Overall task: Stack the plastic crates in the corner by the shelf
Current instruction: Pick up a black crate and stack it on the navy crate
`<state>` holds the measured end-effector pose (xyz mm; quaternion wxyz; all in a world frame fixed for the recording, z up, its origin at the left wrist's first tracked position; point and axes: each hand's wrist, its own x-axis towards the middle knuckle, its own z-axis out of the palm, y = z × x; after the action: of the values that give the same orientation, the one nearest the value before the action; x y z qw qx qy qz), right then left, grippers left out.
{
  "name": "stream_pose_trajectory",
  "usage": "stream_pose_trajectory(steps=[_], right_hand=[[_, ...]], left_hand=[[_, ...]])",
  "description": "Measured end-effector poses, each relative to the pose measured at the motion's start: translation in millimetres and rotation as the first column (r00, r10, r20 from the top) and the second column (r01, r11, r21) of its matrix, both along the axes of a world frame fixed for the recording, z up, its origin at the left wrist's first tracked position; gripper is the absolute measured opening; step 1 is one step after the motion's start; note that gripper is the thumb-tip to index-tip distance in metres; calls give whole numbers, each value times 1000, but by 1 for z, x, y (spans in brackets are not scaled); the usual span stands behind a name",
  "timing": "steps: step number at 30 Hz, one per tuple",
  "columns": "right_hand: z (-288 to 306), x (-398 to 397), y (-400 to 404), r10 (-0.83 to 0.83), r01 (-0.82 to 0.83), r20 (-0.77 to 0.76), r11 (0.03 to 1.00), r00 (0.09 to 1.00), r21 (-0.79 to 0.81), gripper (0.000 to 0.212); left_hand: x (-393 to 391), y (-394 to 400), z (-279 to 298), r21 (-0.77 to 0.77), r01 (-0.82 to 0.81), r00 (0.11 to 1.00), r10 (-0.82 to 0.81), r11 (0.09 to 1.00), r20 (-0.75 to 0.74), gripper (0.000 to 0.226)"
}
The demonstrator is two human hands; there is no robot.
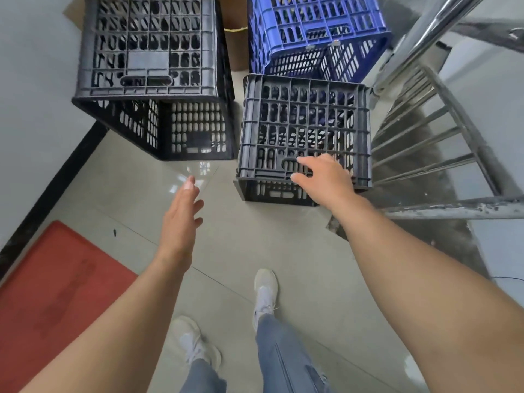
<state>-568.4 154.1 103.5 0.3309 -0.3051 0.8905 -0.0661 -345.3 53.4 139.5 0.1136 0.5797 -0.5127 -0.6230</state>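
A: Black crate [304,131] is lying upside down on the floor [255,245], just beside the shelf [442,154], w/ the blue crate [317,32] behind it. How's he lifting it?

B: Right hand [326,177] is resting on its near edge, fingers spread, nothing gripped yet. Left hand [181,217] is hanging flat and empty, apart. Prob. best gripping both side rims, lifting level, then lining up rims over the bigger black one [153,69].

Corner of a room with a glossy tiled floor [243,251].
Grey wall [34,95] with black skirting [48,191] at 9 o'clock; red mat [56,296] at 8; metal shelf [442,154] at 3.
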Motion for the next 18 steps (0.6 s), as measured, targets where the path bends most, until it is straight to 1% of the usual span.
stream_pose_trajectory(steps=[3,6,8,13,18], right_hand=[[-18,-3,-6,105,-99,-79,992,991,78,49],[-36,-2,-7,219,-208,-77,969,973,132,48],[-43,-2,-9,262,-252,-60,957,963,144,48],[-61,-3,-13,299,-296,1,944,954,148,54],[-66,8,-16,263,-261,-1,961,965,90,52]], left_hand=[[5,1,-15,17,-13,1000,12,1000,2,52],[11,1,-28,30,-23,1000,23,999,4,54],[14,2,-36,36,-26,1000,26,999,6,54],[21,2,-51,45,-42,999,42,998,-1,51],[36,4,-57,39,-71,997,71,997,2,51]])
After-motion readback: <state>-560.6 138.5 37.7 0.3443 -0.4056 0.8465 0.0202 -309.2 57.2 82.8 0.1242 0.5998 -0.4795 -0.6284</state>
